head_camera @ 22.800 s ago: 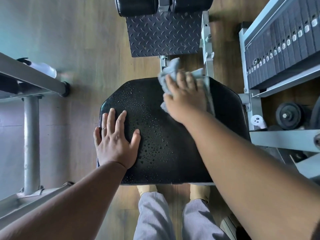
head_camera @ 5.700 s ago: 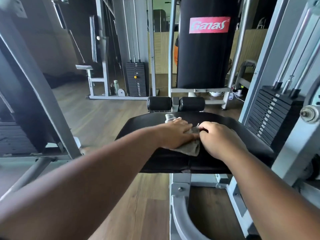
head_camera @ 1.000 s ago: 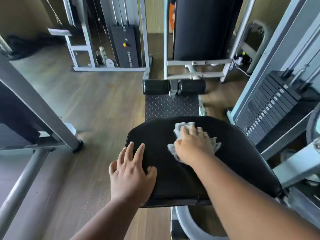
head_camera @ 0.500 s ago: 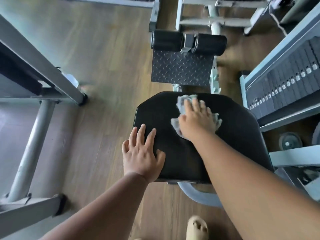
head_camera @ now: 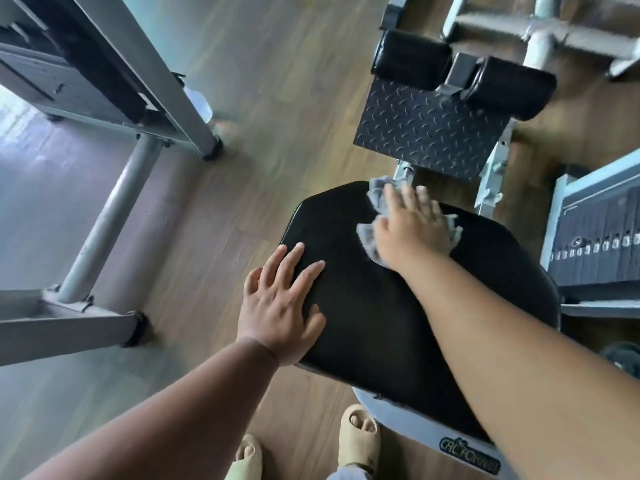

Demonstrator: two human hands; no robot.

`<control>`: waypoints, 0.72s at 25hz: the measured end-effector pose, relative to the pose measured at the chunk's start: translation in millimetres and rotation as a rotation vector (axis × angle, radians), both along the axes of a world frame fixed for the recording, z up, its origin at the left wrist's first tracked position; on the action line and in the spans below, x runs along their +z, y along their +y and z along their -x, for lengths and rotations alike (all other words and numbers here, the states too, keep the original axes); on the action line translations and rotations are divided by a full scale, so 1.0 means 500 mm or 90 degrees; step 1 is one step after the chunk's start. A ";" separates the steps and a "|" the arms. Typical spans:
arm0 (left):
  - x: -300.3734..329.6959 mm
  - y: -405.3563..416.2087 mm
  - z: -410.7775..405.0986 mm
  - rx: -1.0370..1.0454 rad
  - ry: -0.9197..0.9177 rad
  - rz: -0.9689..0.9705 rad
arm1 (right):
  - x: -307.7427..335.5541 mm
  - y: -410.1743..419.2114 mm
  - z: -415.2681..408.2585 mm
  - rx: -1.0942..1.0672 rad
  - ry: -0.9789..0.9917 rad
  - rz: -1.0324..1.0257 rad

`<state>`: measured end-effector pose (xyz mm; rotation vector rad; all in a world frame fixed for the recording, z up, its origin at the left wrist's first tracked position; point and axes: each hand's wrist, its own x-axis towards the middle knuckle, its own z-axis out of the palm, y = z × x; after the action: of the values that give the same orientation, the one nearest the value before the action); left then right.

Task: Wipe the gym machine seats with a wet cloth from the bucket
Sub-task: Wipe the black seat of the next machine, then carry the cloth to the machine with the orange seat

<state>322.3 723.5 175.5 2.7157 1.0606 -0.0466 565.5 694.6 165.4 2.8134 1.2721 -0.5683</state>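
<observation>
The right hand (head_camera: 412, 230), fingers (head_camera: 393, 199) seemingly straight, presses crumpled grey cloth (head_camera: 367, 237) onto smooth black seat (head_camera: 381, 323); left hand (head_camera: 280, 306) splayed.

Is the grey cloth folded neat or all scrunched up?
Scrunched up: the crumpled grey cloth bunches out unevenly from under the right hand on the black padded seat.

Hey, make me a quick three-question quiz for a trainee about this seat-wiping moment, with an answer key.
1. True or false: the left hand holds the cloth.
2. Where on the seat is the cloth? A) near edge B) far edge, towards the footplate C) left corner
3. Fill in: the left hand lies flat on the ____.

Key: 1 false, the right hand presses it; 2 B; 3 seat.
</observation>
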 end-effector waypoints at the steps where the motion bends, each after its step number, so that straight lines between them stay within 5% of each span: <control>1: 0.000 0.000 0.000 0.000 -0.009 -0.002 | -0.002 0.045 0.021 0.041 0.017 -0.011; 8: -0.007 -0.001 0.008 0.021 -0.115 0.004 | 0.014 -0.088 0.134 0.400 0.070 -0.122; 18: 0.066 -0.027 0.028 0.035 -0.045 0.040 | 0.100 -0.196 0.239 0.232 0.061 -0.223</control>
<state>308.2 710.0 208.5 2.6110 1.0949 0.0246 446.2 596.8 215.2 2.7153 2.0232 -0.5095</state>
